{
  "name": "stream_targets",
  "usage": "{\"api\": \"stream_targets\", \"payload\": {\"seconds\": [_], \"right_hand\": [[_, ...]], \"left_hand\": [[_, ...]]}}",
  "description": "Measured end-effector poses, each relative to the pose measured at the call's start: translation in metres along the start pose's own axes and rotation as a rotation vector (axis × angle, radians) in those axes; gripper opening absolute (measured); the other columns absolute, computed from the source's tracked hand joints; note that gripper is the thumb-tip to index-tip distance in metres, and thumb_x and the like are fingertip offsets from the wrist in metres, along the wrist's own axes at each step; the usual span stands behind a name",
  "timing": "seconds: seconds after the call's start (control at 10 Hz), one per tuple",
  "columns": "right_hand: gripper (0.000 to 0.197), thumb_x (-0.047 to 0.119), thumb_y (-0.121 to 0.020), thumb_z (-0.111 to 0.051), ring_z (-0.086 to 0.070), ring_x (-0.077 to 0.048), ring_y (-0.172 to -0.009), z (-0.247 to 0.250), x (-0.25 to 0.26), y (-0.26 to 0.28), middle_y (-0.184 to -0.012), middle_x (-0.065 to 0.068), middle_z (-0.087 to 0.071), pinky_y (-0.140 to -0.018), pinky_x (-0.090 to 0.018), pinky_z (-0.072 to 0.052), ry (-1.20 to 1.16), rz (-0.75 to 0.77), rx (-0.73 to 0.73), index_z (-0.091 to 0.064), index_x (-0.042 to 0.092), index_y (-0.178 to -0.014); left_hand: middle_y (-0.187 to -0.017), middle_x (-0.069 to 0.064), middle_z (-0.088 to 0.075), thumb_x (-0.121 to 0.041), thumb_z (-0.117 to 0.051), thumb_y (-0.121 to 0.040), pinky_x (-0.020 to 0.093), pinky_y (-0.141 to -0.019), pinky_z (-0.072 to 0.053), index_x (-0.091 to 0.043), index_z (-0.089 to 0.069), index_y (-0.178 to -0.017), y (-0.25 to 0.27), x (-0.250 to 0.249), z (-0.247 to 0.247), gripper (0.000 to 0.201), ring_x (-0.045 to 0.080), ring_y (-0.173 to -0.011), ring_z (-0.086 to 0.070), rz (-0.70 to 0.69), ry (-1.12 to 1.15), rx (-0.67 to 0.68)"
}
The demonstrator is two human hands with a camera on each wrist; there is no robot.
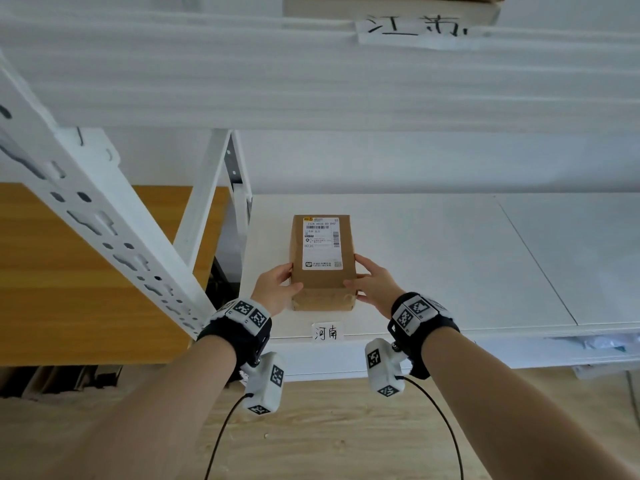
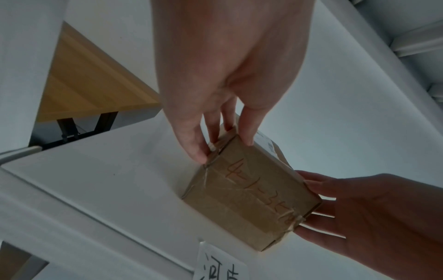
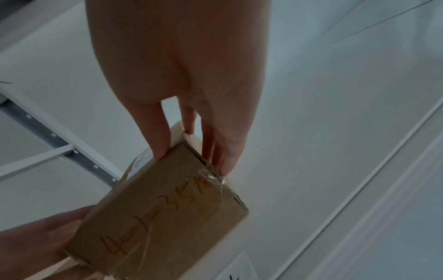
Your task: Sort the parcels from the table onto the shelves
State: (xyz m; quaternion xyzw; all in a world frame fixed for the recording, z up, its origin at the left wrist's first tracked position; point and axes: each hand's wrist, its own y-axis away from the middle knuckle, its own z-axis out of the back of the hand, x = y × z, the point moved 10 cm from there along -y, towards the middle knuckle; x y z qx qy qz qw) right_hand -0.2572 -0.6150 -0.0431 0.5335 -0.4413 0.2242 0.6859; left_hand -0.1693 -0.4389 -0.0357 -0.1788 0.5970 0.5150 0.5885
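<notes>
A brown cardboard parcel [image 1: 322, 258] with a white shipping label on top lies lengthwise on the white shelf board [image 1: 433, 254], near its front edge, and seems to rest on it. My left hand [image 1: 277, 285] holds its near left corner, thumb on top and fingers down the side. My right hand [image 1: 372, 282] holds the near right corner the same way. The left wrist view shows the parcel [image 2: 251, 199] end-on, with orange handwriting and clear tape, between the left hand [image 2: 227, 75] and the right hand [image 2: 371, 217]. In the right wrist view the right hand [image 3: 179, 66] grips the parcel [image 3: 167, 208].
A handwritten paper label [image 1: 327, 332] is stuck on the shelf's front edge, below the parcel. The shelf above carries another label [image 1: 412, 29] and a cardboard box [image 1: 391, 8]. A perforated white upright [image 1: 104, 216] stands at the left, with a wooden table [image 1: 52, 271] behind it.
</notes>
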Motion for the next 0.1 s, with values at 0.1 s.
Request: {"api": "stream_targets", "payload": {"seconds": [0.1], "right_hand": [[0.073, -0.002, -0.084, -0.062, -0.059, -0.024, -0.105, 0.0023, 0.0019, -0.0006, -0.128, -0.018, -0.062, -0.092, -0.034, -0.043, 0.099, 0.015, -0.004, -0.032, 0.021, -0.147]], "left_hand": [[-0.144, 0.016, -0.047, -0.001, -0.063, -0.085, 0.047, -0.109, -0.039, -0.003, -0.043, -0.139, 0.0003, -0.0007, 0.0012, 0.058, 0.025, -0.135, -0.043, -0.010, -0.062, -0.022]]}}
